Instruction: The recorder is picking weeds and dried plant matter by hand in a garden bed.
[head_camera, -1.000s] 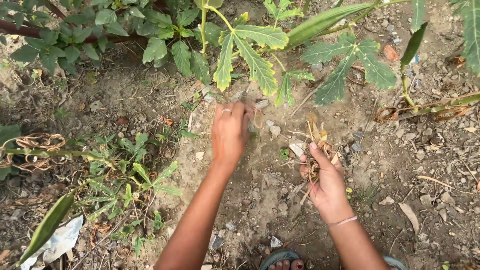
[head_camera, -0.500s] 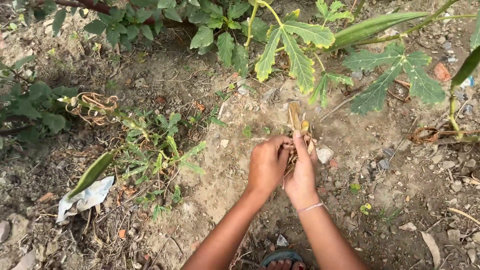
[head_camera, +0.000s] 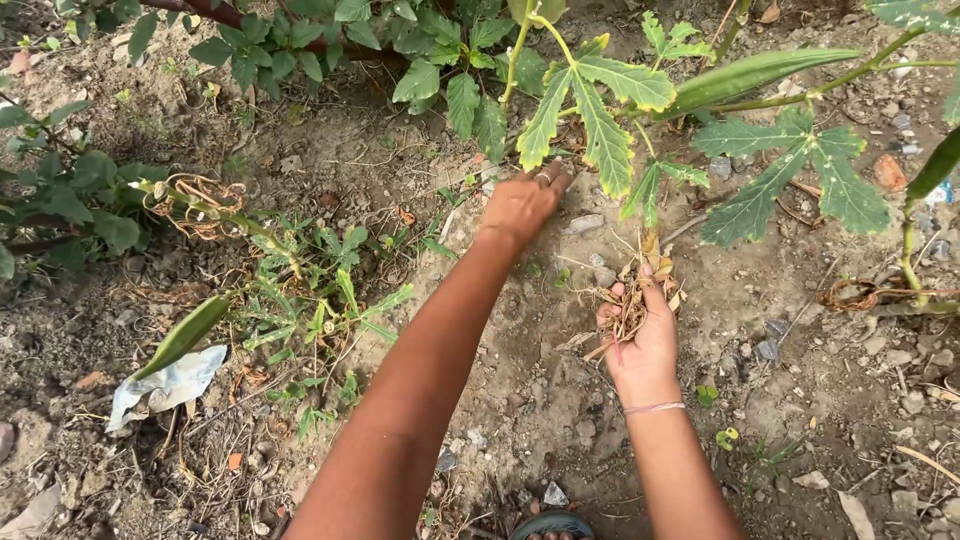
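Reaching left hand (head_camera: 522, 203) to soil at upper centre under lobed okra leaf (head_camera: 590, 100); grip state cannot tell, fingers hidden by leaf. Right hand (head_camera: 640, 335) clamped on bundle of dry weeds (head_camera: 632, 295), centre right. Best pulling low at roots, keeping bundle tight. Nearby: okra pod (head_camera: 760, 72) upper right, stones (head_camera: 585, 223), white scrap (head_camera: 165, 385) lower left. Leaf blocks view.

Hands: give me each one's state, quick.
Left hand: reaching to the soil under the leaves; grip cannot be told.
Right hand: closed on a bunch of dry weeds.
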